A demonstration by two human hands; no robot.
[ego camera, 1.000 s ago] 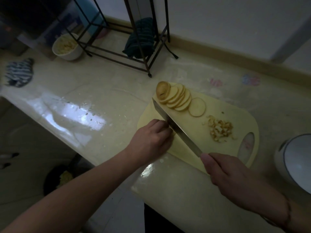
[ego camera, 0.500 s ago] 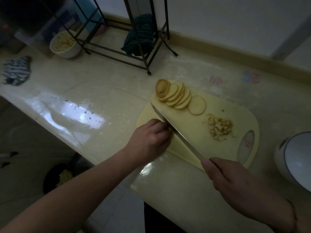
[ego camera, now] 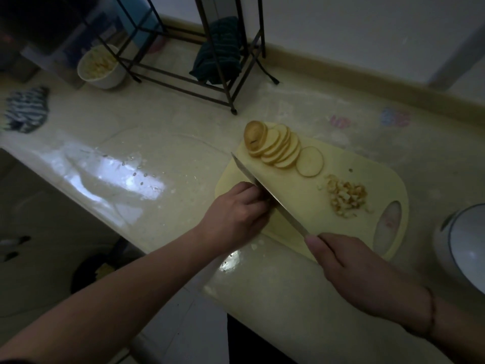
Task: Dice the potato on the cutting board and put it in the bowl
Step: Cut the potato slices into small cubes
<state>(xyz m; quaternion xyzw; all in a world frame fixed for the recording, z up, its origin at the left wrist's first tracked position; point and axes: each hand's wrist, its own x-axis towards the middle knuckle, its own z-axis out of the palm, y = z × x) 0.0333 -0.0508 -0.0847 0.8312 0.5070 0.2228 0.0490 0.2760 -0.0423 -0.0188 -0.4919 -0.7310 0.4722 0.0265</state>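
Glossy pale worktop (ego camera: 162, 143): cutting board (ego camera: 296, 206) right of centre, wire rack (ego camera: 199, 82) and filled bowl (ego camera: 101, 67) upper left, striped cloth (ego camera: 26, 109) far left, white bowl (ego camera: 464, 243) at right edge.

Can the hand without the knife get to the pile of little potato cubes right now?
Probably not straight away. The left hand sits on one side of the knife blade, and the diced potato lies on the other. It would have to lift over the blade or go round it.
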